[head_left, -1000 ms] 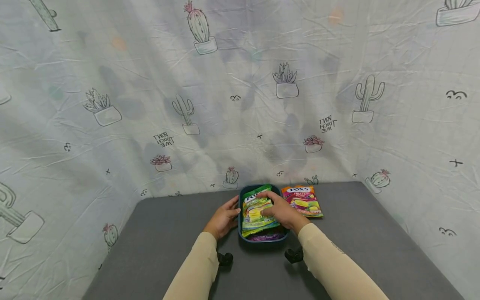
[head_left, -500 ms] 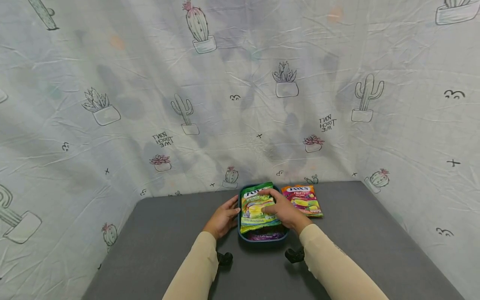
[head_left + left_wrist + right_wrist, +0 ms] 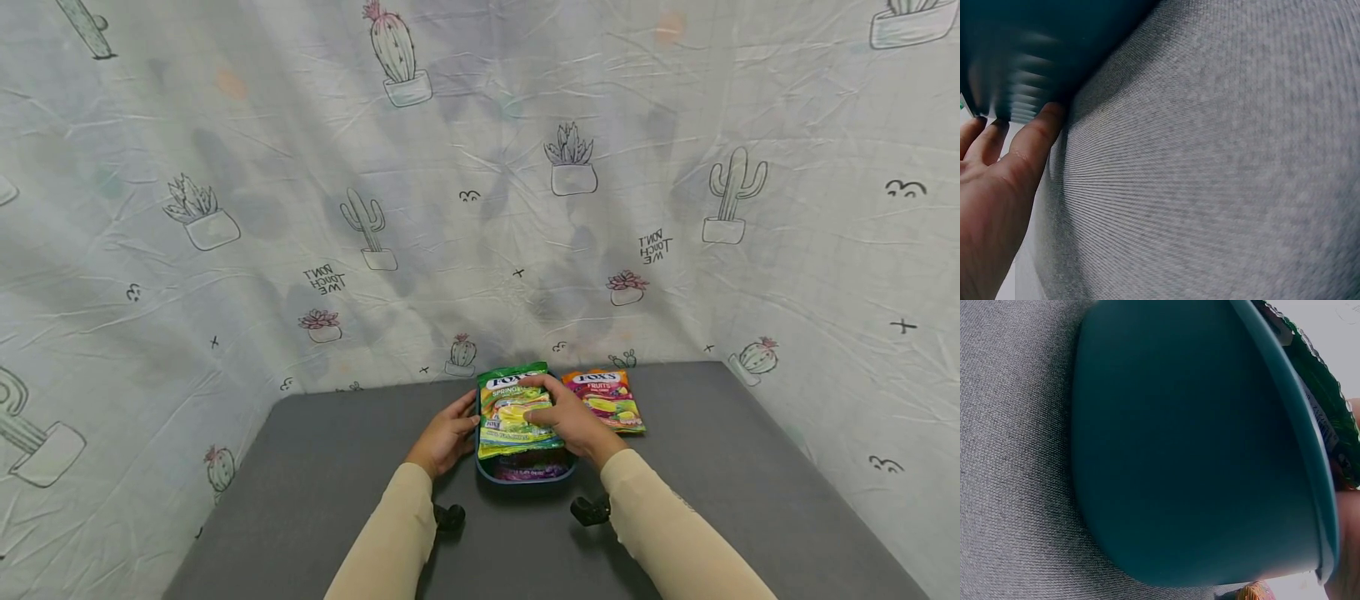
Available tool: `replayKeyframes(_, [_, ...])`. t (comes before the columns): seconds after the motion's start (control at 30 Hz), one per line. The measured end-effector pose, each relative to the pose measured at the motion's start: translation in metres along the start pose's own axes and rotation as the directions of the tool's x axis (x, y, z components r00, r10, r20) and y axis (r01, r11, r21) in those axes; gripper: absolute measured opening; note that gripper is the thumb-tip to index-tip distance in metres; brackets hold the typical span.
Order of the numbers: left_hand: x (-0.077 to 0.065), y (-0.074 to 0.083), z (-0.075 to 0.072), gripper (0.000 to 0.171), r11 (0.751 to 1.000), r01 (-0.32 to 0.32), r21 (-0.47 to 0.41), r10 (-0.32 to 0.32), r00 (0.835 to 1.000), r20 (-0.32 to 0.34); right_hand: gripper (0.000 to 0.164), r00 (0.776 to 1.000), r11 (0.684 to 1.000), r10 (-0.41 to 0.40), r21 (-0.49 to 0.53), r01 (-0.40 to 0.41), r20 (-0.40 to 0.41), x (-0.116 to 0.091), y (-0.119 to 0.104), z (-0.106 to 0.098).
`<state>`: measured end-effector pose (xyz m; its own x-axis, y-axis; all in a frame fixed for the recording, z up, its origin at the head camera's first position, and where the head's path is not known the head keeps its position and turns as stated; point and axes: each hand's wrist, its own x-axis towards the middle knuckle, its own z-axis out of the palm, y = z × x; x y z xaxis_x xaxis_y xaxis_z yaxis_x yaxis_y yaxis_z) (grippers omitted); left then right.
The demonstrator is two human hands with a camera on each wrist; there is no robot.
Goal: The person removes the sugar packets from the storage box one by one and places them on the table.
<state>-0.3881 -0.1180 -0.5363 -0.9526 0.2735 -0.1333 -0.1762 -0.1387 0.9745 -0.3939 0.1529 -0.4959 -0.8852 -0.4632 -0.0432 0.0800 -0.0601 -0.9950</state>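
A dark blue-teal plastic basin stands on the table, its outer wall filling the right wrist view. My right hand holds a green and yellow bag of candy over the basin's opening, thumb and index finger on its printed front. The bag's far end overlaps the back rim, and its green edge shows above the rim in the right wrist view. Below it, a purple packet lies in the basin. My left hand rests with extended fingers against the basin's left wall.
An orange and magenta bag of fruit candy lies flat on the grey table, just right of the basin. Behind the table's back edge hangs a pale cloth printed with cacti. Dark wrist mounts sit below both hands.
The green candy bag has shifted up and toward the back of the basin with my right hand, uncovering more of the basin's near end. The left hand has stayed put.
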Motion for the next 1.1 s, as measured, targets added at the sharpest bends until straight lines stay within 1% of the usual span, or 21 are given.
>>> replayKeyframes(0.33, [0.000,0.001,0.000,0.071,1.000,-0.005,-0.008,0.005,1.000,0.012,0.058,1.000,1.000,0.008,0.027,-0.007,-0.009,-0.001,-0.001,0.000])
replayKeyframes(0.53, [0.000,0.002,0.000,0.071,1.000,0.006,-0.002,-0.006,1.000,0.002,0.058,1.000,0.999,0.017,0.034,-0.017,-0.010,0.001,-0.003,-0.001])
replayKeyframes(0.77, [0.000,0.002,0.001,0.070,1.000,0.012,0.003,-0.012,1.000,0.000,0.058,0.998,0.999,0.033,0.036,-0.031,-0.050,0.002,-0.005,-0.004])
replayKeyframes(0.93, [0.001,0.002,0.000,0.072,1.000,0.002,-0.009,-0.002,1.000,0.000,0.057,0.997,1.000,0.019,0.010,-0.019,-0.072,0.003,-0.008,-0.007])
replayKeyframes(1.1, [0.001,0.003,0.001,0.073,1.000,-0.002,-0.011,0.002,1.000,0.006,0.058,0.994,1.000,0.012,-0.023,-0.014,-0.109,0.003,-0.011,-0.014])
